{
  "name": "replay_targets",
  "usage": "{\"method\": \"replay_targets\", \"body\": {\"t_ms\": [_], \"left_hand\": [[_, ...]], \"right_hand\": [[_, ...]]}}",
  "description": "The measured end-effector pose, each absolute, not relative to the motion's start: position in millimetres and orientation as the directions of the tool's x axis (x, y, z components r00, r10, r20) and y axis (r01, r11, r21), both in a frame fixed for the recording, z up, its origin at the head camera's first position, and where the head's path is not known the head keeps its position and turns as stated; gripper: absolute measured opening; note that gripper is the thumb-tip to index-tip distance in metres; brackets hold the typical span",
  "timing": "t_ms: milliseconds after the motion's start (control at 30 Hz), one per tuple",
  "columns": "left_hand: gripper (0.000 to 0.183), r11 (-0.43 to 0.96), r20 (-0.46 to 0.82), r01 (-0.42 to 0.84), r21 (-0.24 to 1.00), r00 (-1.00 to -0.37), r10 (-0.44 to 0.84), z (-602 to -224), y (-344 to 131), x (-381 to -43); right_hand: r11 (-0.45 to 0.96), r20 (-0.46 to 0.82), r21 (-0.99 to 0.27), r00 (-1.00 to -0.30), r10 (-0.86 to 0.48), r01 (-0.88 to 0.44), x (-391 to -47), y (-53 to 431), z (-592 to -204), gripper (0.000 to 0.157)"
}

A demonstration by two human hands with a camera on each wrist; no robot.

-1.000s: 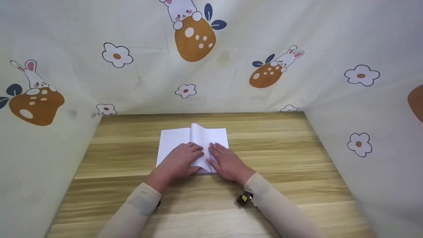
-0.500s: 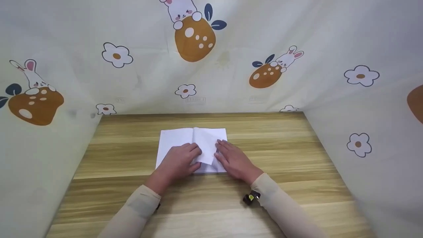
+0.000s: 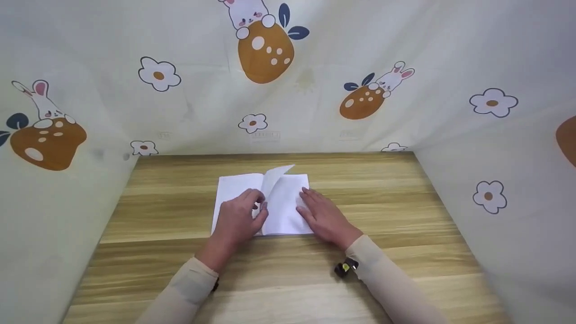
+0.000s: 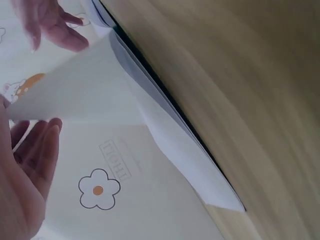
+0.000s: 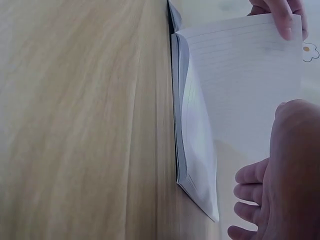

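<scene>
An open lined notebook [image 3: 288, 218] lies on the wooden table in the head view, its spine running away from me. One page [image 3: 275, 180] stands up from the middle, its far corner leaning right. My left hand [image 3: 240, 218] is over the left half, and its thumb and fingers pinch the near part of that page. The right wrist view shows the left thumb [image 5: 282, 22] lying against the raised page [image 5: 245, 75]. At the notebook's right edge, my right hand [image 3: 326, 218] rests with fingers extended and holds nothing.
The wooden table [image 3: 382, 198] extends around the notebook on all sides. Pale cloth walls [image 3: 202, 108] printed with rabbits and flowers enclose the back and both sides. A small black device [image 3: 345, 267] is strapped at my right wrist.
A page that lay over towards the right has settled flat, and another page now stands up at the middle. My left hand has lifted and turned slightly; my right hand has slid right.
</scene>
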State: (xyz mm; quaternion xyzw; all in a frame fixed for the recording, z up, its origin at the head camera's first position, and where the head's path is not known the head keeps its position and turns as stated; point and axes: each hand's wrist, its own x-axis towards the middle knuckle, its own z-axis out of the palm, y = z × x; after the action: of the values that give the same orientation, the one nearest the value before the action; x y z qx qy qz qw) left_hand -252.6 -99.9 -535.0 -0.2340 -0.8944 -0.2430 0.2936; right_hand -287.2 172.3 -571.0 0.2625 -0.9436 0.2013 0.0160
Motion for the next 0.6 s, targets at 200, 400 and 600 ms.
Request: {"method": "replay_targets", "body": {"t_ms": [200, 400, 600], "left_hand": [[0.007, 0.768, 0.523, 0.370, 0.523, -0.851, 0.053, -525.6, -94.5, -245.2], [0.014, 0.660, 0.258, 0.141, 0.738, -0.963, -0.083, -511.1, -94.3, -239.8], [0.013, 0.596, 0.110, 0.026, 0.802, -0.988, -0.105, -507.8, -106.6, -246.4]], "right_hand": [[0.772, 0.144, -0.364, -0.851, -0.505, -0.521, -285.8, 171.0, -573.3, 0.071], [0.777, 0.130, -0.353, -0.850, -0.511, -0.521, -284.9, 170.6, -574.2, 0.072], [0.784, 0.111, -0.352, -0.854, -0.508, -0.512, -284.0, 170.6, -574.5, 0.072]]}}
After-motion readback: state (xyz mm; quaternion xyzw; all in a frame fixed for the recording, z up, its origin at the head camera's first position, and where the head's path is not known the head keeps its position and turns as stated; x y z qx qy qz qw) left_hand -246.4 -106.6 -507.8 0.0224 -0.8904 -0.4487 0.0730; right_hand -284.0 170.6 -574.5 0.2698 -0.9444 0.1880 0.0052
